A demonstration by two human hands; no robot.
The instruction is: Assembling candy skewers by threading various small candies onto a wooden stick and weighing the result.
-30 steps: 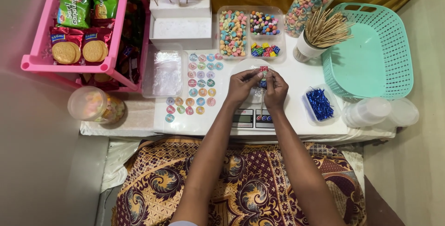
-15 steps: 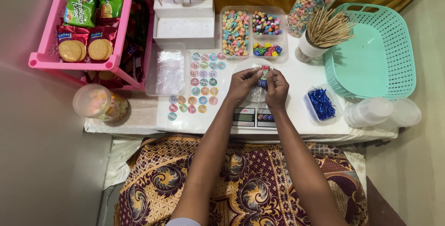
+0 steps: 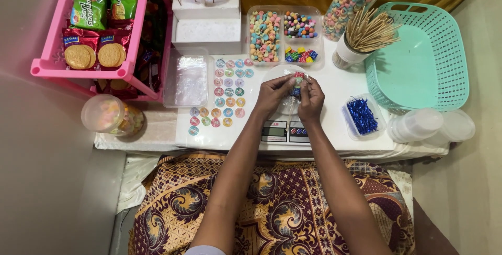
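From the head camera I can't make out much of the small candy bundle (image 3: 298,81): my own fingers cover most of it, and only a speck of red, white and blue shows between them, with a hint of clear wrapping below. It sits over the white platform of the digital kitchen scale (image 3: 286,128), whose grey display edge peeks out under my wrists. My left hand (image 3: 273,94) pinches the bundle from the left, thumb and forefinger closed on it; my right hand (image 3: 310,98) grips it from the right, fingers curled tight around the same spot. Whether the bundle rests on the scale or hangs just above it, I cannot tell.

The top of the frame cuts off the tall jar of pastel cereal rings (image 3: 349,1) and the sticks standing behind the white foam box (image 3: 206,23). Beside the box, a clear divided tray (image 3: 283,34) holds glossy round and cube-shaped sweets. A sheet of round stickers (image 3: 226,94) lies flat just left of my left hand. To the right, a white cup of wooden skewers (image 3: 363,35) fans out, touching a mint plastic basket (image 3: 426,64) with a perforated wall. A small clear tub of shiny blue twist ties (image 3: 362,115) sits near my right wrist. The pink rack (image 3: 52,64) holds crinkly biscuit packets.
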